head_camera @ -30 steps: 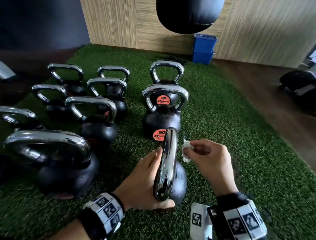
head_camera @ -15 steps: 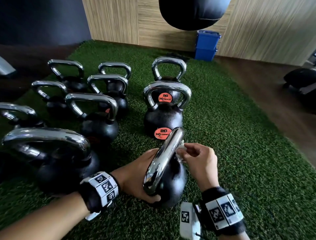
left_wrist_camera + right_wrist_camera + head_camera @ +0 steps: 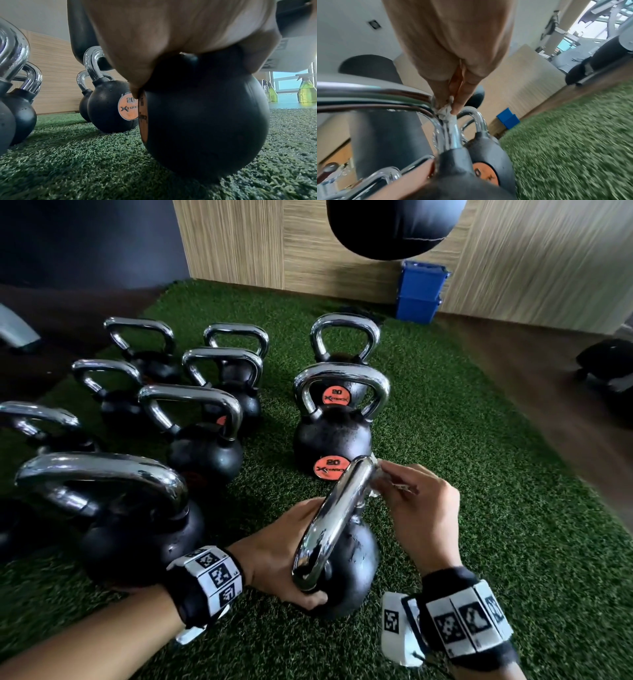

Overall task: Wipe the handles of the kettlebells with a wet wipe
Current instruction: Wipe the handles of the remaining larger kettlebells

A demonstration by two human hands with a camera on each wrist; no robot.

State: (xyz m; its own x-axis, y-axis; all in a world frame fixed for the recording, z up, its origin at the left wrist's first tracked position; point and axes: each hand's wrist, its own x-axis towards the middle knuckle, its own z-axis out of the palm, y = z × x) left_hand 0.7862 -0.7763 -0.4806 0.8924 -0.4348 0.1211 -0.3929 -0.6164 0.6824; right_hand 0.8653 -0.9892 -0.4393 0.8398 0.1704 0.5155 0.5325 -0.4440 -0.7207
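Observation:
A black kettlebell (image 3: 346,570) with a chrome handle (image 3: 339,515) stands on the green turf nearest me. My left hand (image 3: 281,556) wraps around its body and the base of the handle; in the left wrist view the palm (image 3: 171,33) covers the top of the black ball (image 3: 205,121). My right hand (image 3: 414,508) pinches a small white wet wipe (image 3: 375,477) against the far upper corner of the handle. The right wrist view shows the fingertips (image 3: 458,106) pressing the crumpled wipe (image 3: 445,113) onto the chrome bend.
Several more chrome-handled kettlebells (image 3: 202,433) stand in rows to the left, and two with orange "20" labels (image 3: 334,426) sit just beyond. A black punching bag (image 3: 394,224) hangs overhead. Blue bins (image 3: 419,290) stand by the wood wall. Spray bottles (image 3: 307,89) appear far right.
The kettlebell's handle has turned from end-on to a diagonal. My right hand moved in from beside the handle and now holds the wipe against its far top corner.

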